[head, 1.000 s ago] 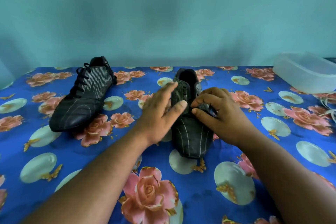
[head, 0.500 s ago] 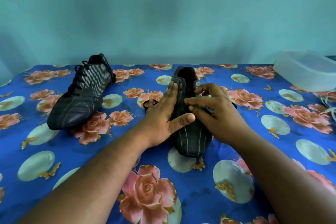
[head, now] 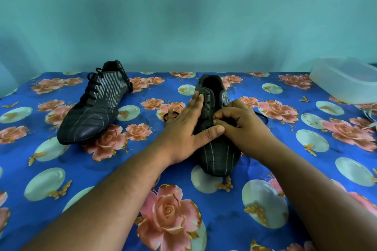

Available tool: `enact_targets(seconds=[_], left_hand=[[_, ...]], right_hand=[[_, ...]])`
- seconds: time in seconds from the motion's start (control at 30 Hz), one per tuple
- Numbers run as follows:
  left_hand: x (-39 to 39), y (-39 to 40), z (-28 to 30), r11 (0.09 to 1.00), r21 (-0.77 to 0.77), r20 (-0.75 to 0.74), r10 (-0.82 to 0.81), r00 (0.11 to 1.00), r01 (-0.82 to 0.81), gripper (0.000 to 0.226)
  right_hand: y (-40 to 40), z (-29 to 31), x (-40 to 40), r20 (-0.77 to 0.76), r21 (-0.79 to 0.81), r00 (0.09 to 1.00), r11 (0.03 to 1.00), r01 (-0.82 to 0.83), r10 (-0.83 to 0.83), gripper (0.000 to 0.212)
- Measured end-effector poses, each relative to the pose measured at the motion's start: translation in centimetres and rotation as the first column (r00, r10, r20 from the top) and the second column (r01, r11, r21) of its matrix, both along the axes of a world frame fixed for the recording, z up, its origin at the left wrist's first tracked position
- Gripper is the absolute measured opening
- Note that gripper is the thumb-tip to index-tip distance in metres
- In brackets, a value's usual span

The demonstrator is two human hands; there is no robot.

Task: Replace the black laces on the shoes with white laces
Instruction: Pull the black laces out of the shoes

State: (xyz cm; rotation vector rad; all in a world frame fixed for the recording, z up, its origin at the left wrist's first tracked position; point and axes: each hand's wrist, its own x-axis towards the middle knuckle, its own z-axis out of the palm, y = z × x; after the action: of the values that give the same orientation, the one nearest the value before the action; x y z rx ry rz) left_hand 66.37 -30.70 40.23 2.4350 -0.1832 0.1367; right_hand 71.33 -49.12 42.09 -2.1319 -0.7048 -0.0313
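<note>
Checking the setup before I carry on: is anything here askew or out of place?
The far shoe lies tipped on its side, still black-laced. A loose black lace trails out on both sides of the near shoe. Nothing looks damaged or spilled.

Teal wall point(head: 183, 16), floral blue tablecloth point(head: 98, 169)

The right hand point(head: 242, 126) hides the lacing of the near shoe point(head: 216, 149), the white laces point(head: 370, 115) and plastic container point(head: 344, 84) are cut by the right edge.
</note>
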Motion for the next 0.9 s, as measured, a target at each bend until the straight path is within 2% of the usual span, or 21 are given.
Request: enact_targets(seconds=[0.1, 0.17, 0.23, 0.3, 0.37, 0.47, 0.53, 0.6, 0.67, 0.8, 0.9], left_hand=[[0.0, 0.0, 0.0, 1.0, -0.006, -0.001, 0.002, 1.0, -0.002, 0.111], [0.1, 0.1, 0.0, 1.0, -0.003, -0.005, 0.004, 1.0, -0.004, 0.112], [0.1, 0.1, 0.0, 1.0, -0.002, 0.0, 0.005, 1.0, -0.005, 0.111], [0.1, 0.1, 0.0, 1.0, -0.005, 0.007, 0.006, 1.0, -0.006, 0.11], [0.1, 0.1, 0.0, 1.0, -0.005, 0.017, 0.008, 1.0, -0.008, 0.109], [0.0, 0.1, 0.0, 1.0, -0.015, 0.018, 0.005, 1.0, -0.005, 0.11], [-0.1, 0.2, 0.0, 1.0, -0.022, 0.012, 0.003, 1.0, -0.002, 0.11], [-0.1, 0.2, 0.1, 1.0, -0.024, 0.003, 0.002, 1.0, -0.002, 0.11], [-0.1, 0.1, 0.1, 1.0, -0.021, -0.003, 0.003, 1.0, -0.003, 0.109], [0.1, 0.1, -0.1, 1.0, -0.013, 0.004, 0.015, 1.0, -0.015, 0.107], [0.2, 0.1, -0.2, 1.0, -0.006, 0.005, 0.02, 1.0, -0.02, 0.106]], right_hand=[[0.1, -0.1, 0.0, -0.058, 0.09, 0.998, 0.996, 0.014, -0.009, 0.019], [-0.1, 0.1, 0.1, -0.178, 0.21, 0.984, 0.978, 0.013, 0.025, 0.014], [-0.2, 0.7, -0.1, -0.348, 0.392, 0.928, 0.92, 0.019, 0.129, 0.021], [-0.5, 1.2, -0.3, -0.438, 0.488, 0.879, 0.871, 0.055, 0.19, 0.024], [-0.7, 1.4, -0.3, -0.444, 0.495, 0.872, 0.868, 0.048, 0.205, 0.02], [-0.8, 1.1, -0.3, -0.355, 0.368, 0.923, 0.93, -0.007, 0.147, 0.03], [-0.8, 1.1, -0.3, -0.256, 0.296, 0.966, 0.954, 0.046, 0.033, 0.022], [-0.9, 1.5, -0.6, -0.213, 0.313, 0.977, 0.946, 0.078, -0.011, 0.012], [-1.0, 1.8, -0.6, -0.254, 0.341, 0.967, 0.937, 0.072, 0.018, 0.01], [-0.9, 2.5, -1.0, -0.384, 0.517, 0.905, 0.855, 0.045, 0.185, 0.022], [-0.8, 2.5, -1.2, -0.414, 0.525, 0.884, 0.85, 0.036, 0.218, 0.02]])
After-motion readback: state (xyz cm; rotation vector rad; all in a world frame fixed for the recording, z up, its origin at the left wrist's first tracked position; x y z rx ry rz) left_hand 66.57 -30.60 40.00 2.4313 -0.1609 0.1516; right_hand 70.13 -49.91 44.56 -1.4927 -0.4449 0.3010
